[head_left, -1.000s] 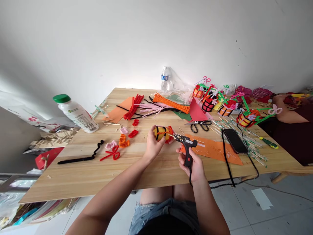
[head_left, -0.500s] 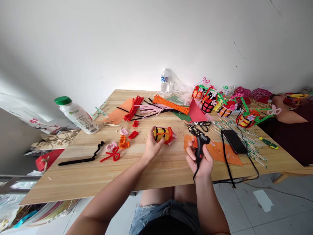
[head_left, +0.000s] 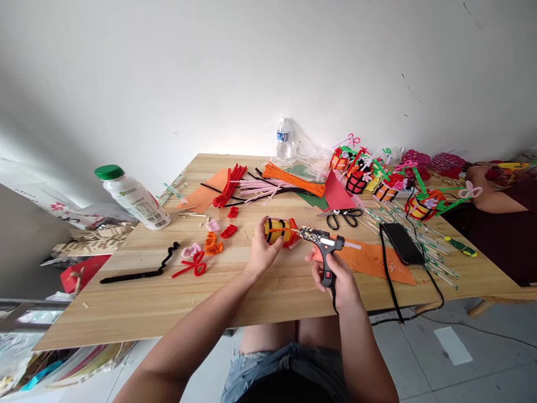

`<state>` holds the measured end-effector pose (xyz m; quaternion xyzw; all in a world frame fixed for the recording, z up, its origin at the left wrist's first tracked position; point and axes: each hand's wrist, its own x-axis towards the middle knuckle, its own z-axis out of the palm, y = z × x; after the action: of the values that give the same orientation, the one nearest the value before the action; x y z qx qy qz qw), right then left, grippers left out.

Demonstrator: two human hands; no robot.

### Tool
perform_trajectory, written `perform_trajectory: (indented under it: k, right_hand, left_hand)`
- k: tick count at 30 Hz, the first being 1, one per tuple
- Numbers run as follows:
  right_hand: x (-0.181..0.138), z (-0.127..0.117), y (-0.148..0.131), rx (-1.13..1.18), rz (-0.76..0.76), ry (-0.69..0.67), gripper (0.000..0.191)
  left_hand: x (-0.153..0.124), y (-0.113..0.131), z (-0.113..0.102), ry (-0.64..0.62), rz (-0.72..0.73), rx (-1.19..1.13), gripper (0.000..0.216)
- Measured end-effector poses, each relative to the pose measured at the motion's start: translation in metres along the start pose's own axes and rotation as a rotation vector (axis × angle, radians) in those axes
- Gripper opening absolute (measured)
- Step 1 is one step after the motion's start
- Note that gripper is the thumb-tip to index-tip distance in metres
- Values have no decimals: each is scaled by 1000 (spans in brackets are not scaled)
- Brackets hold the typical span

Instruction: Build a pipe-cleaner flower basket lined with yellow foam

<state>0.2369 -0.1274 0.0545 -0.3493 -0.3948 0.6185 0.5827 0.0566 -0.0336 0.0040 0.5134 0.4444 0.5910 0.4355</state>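
My left hand (head_left: 263, 249) is closed round a small yellow craft basket (head_left: 276, 230) that lies on its side, with black bands and an orange-red rim facing right. In my right hand (head_left: 339, 280) is a black glue gun (head_left: 326, 249), its nozzle pointing left at the basket's rim; whether the tip touches cannot be made out. Under the gun lies an orange paper sheet (head_left: 377, 263). Left of the basket are coiled red, pink and orange pipe-cleaner pieces (head_left: 213, 244), a red bow (head_left: 195, 265) and a black pipe cleaner (head_left: 134, 277).
Bundles of orange pipe cleaners (head_left: 293, 178) and red ones lie farther back. Black scissors (head_left: 344, 218), a phone (head_left: 401, 243) and a screwdriver (head_left: 460, 246) are to the right. Finished flower baskets (head_left: 388, 187) stand back right. A white bottle (head_left: 136, 198) is at left. Another person's arm (head_left: 489, 190) shows at far right.
My right hand has turned the glue gun and brought its nozzle left to the basket's rim. The scissors now show more fully. My left hand and the basket stay almost still.
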Motion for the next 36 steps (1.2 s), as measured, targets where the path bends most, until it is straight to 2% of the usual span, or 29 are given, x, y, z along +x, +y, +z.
perform_trajectory:
  k: [7, 14, 21, 24, 27, 30, 33, 36]
  right_hand:
    - [7, 5, 18, -161, 55, 44, 40]
    - [9, 9, 19, -198, 89, 71, 45]
    - [6, 5, 20, -190, 39, 48, 42]
    - [2, -4, 13, -243, -62, 67, 38]
    - [1, -22, 1, -582, -261, 196, 34]
    - [9, -47, -12, -1198, -450, 318, 31]
    - [22, -72, -18, -1695, -393, 337, 34]
    - [36, -95, -18, -1937, -232, 200, 35]
  left_hand:
    - [-2, 7, 1, 12, -10, 32, 74]
    - [-2, 7, 1, 17, 3, 46, 73]
    - [-1, 6, 0, -1, -6, 40, 74]
    - [0, 5, -1, 6, -9, 39, 74]
    - [1, 4, -4, 8, -20, 40, 75]
    - [3, 3, -7, -15, -24, 37, 77]
    - [4, 2, -9, -30, -29, 29, 79]
    - [4, 1, -9, -38, -37, 14, 78]
